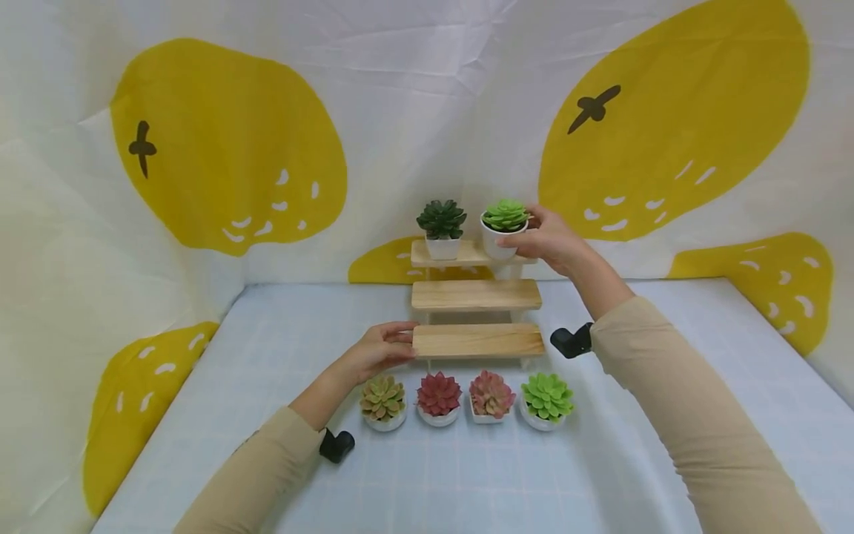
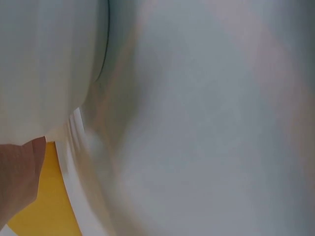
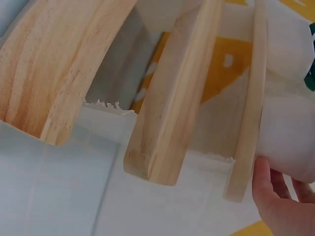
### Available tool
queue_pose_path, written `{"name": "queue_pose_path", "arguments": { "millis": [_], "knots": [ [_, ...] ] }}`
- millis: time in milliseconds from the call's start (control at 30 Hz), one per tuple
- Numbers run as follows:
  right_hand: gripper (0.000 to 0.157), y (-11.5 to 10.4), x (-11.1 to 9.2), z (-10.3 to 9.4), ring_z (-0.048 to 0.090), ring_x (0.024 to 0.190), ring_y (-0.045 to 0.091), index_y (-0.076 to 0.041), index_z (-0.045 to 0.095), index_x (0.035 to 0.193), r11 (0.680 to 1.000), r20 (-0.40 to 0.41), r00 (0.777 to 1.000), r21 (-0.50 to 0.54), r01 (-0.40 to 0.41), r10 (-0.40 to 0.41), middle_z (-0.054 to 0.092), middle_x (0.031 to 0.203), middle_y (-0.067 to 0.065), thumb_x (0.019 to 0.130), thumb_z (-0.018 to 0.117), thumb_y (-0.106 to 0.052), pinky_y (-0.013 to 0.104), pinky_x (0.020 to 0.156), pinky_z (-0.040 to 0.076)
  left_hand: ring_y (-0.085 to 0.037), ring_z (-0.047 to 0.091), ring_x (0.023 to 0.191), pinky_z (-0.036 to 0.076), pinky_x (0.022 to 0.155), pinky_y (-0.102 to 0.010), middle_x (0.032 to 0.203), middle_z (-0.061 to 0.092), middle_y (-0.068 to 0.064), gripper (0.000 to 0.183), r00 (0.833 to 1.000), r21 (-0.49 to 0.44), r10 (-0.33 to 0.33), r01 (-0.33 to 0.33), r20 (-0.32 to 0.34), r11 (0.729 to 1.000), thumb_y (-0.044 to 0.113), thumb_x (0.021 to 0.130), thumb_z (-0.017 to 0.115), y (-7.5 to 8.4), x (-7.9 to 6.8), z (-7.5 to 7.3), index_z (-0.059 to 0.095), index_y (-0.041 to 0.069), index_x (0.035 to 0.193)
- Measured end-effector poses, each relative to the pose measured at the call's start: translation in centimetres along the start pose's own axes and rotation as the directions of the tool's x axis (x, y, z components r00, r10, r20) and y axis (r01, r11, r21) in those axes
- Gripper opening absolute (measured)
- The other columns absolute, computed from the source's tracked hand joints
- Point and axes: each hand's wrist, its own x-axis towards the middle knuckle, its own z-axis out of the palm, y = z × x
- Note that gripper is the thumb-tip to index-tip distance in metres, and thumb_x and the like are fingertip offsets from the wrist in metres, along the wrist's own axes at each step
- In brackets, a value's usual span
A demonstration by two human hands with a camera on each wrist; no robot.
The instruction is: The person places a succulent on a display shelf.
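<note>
On the blue cloth (image 1: pixel 467 475), head view alone shows right hand (image 1: pixel 550 239) fingers holding the light-green pot (image 1: pixel 502 236).

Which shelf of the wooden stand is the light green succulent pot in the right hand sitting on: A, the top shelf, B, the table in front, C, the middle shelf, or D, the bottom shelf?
A: the right hand grips the light green succulent pot on the top shelf, beside the dark green succulent pot.
</note>
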Motion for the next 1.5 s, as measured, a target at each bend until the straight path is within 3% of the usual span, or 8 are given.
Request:
{"name": "queue_pose_path", "arguments": {
  "millis": [433, 733, 1500],
  "knots": [
    [0.08, 0.1, 0.2, 0.4, 0.039, 0.118, 0.032, -0.005, 0.02, 0.147, 1.0, -0.016, 1.0, 0.013, 0.002, -0.002, 0.032, 0.133, 0.024, 0.082, 0.067, -0.001, 0.042, 0.1, 0.04, -0.016, 0.058, 0.091, 0.052, 0.083, -0.028, 0.12, 0.051, -0.02, 0.056, 1.0, 0.0, -0.001, 0.001, 0.007, 1.0, -0.008, 0.086, 0.058, 0.0, 0.0, -0.1, 0.039, -0.003, 0.138],
    [0.077, 0.2, 0.1, 0.0, 0.042, 0.112, 0.029, -0.004, 0.023, 0.145, 0.999, -0.011, 0.999, 0.0, 0.032, -0.032, 0.036, 0.126, 0.02, 0.082, 0.067, -0.002, 0.043, 0.099, 0.041, -0.018, 0.058, 0.092, 0.052, 0.084, -0.03, 0.12, 0.051, -0.02, 0.055, 1.0, 0.001, 0.002, -0.002, -0.001, 1.0, -0.008, 0.085, 0.059, -0.1, 0.2, -0.1, 0.041, -0.002, 0.137],
    [0.075, 0.9, -3.1, -2.2, 0.043, 0.114, 0.023, -0.006, 0.019, 0.147, 0.998, 0.046, 0.998, 0.039, 0.05, -0.052, 0.032, 0.137, 0.02, 0.087, 0.063, -0.004, 0.037, 0.105, 0.034, -0.018, 0.058, 0.094, 0.052, 0.084, -0.029, 0.124, 0.05, -0.023, 0.056, 1.0, 0.009, -0.004, 0.005, -0.008, 1.0, -0.008, 0.085, 0.059, 0.1, -0.2, 0.1, 0.041, -0.002, 0.138]
  ]
}}
